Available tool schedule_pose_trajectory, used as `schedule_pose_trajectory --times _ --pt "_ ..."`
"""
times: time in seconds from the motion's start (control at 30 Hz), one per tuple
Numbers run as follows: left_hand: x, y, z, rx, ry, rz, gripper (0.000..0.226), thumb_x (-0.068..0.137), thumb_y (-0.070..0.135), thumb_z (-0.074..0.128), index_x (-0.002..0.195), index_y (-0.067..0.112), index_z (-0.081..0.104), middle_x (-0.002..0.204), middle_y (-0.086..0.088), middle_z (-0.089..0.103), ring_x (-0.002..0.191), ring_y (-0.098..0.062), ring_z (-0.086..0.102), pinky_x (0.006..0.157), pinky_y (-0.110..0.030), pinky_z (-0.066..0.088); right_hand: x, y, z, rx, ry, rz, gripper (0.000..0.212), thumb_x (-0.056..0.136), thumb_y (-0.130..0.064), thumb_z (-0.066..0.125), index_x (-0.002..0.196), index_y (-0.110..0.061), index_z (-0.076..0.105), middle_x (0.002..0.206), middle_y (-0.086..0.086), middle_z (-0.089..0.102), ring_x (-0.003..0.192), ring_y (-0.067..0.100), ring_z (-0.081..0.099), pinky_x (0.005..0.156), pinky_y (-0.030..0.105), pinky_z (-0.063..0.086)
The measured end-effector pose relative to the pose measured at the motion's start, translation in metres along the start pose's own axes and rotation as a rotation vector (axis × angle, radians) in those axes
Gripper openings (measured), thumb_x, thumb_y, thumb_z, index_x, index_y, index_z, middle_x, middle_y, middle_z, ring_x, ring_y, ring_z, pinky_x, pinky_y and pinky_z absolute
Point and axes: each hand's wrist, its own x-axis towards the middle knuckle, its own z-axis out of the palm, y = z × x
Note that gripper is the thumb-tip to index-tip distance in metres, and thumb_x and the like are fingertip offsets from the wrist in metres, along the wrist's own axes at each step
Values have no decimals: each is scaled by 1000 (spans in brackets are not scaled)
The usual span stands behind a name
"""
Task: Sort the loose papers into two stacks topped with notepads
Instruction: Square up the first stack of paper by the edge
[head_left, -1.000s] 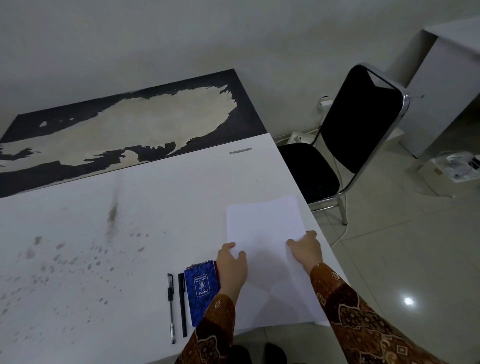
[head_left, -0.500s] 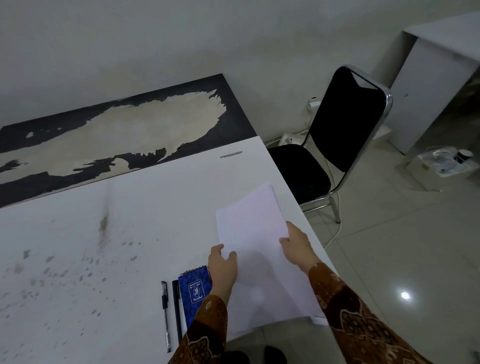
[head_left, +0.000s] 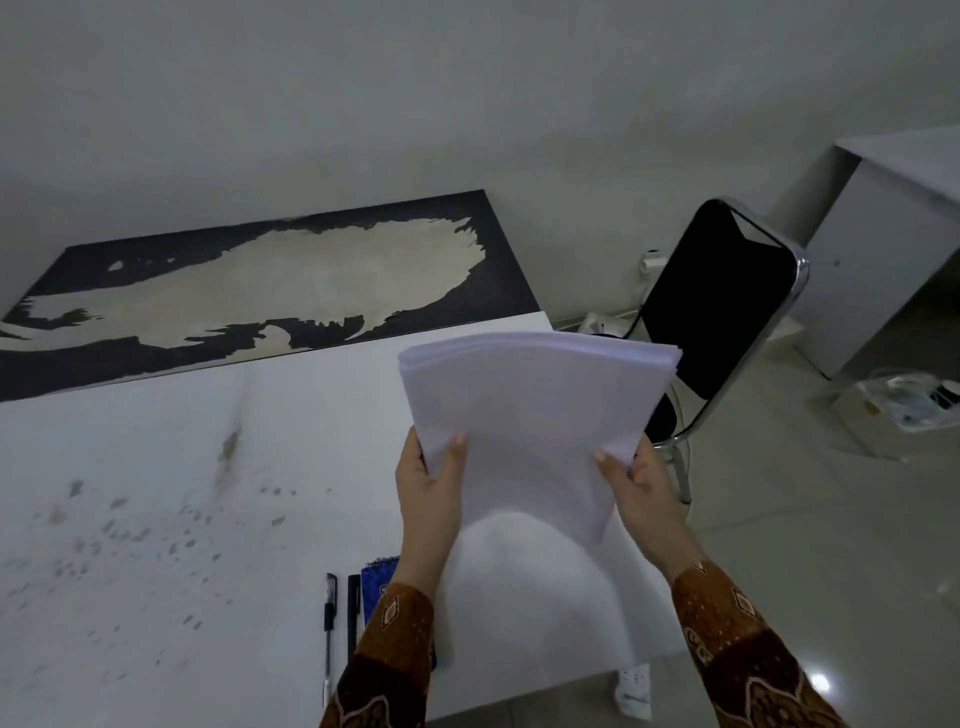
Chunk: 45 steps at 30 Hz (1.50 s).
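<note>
Matt white paper stack (head_left: 524, 415); stained table (head_left: 156, 519); shiny metal chair frame (head_left: 795, 280); glossy floor (head_left: 831, 597).

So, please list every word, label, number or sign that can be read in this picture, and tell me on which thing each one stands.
Nothing here can be read for certain.
Blue notepad: a printed emblem shows on its cover, but it is too small, blurred and partly hidden by the left sleeve.
Stack of papers, gripped by the left hand and the right hand: the visible sheet looks blank.
Two pens: no legible marking.
</note>
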Motion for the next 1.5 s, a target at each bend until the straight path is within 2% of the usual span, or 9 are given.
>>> schedule_pose_trajectory --times 0.23,0.43,0.5,0.6,0.77,0.9,1.13,1.3,1.5 --pt "-12 -16 -9 16 -7 -68 22 90 18 61 111 27 62 105 6 71 98 -14 68 76 -30 58 -13 20 2 -44 47 30 36 95 -4 49 131 -6 48 120 3 64 106 9 64 90 23 53" --pt "-20 -11 -10 9 7 -65 24 87 18 66 109 28 60 103 6 68 93 -8 67 68 -19 55 -15 3 6 -55 37 20 46 85 -20 66 128 -22 49 119 -3 63 107 10 63 83 21 55" --pt "-20 0 -8 -3 7 6 23 85 28 68 106 31 59 100 8 68 92 -5 66 70 -18 53 -11 -19 11 -33 86 -47 46 81 -34 72 121 -26 52 112 -4 64 100 7 64 79 23 55" --pt "-14 21 -5 14 28 127 30 78 45 63 103 29 57 97 7 64 90 -6 63 72 -20 53 -4 -55 25 33 256 -98 37 77 -52 59 95 -19 59 88 -4 63 77 7 61 67 22 52" --pt "-1 49 10 43 185 188 34 87 46 62 96 14 55 87 6 57 70 6 55 57 -9 45 2 -70 44 85 484 -28 34 94 -33 54 66 -16 47 57 -15 52 51 -4 51 52 17 42" --pt "3 56 19 84 278 96 28 92 35 58 76 12 54 70 4 55 58 2 49 53 -12 44 -2 -71 47 62 514 -53 23 94 -21 52 75 -9 54 65 -12 51 52 -8 50 55 21 36" --pt "5 53 20 78 320 69 35 101 27 40 78 10 60 73 2 57 66 -6 54 54 -15 45 -6 -71 51 -32 536 -135 32 99 -26 45 71 -15 56 63 -4 50 52 -1 49 46 13 37" --pt "4 55 25 87 381 78 38 102 23 33 85 6 63 84 0 62 76 -8 55 53 -10 45 -6 -68 50 -103 537 -174 33 101 -25 39 80 -7 58 66 -4 51 54 -4 51 47 8 36" --pt "7 57 24 164 374 122 16 96 28 52 95 16 61 91 8 62 84 0 56 75 -13 46 -5 -66 49 -120 507 -203 26 99 -27 46 82 -9 57 69 -8 49 57 -1 43 53 11 35"
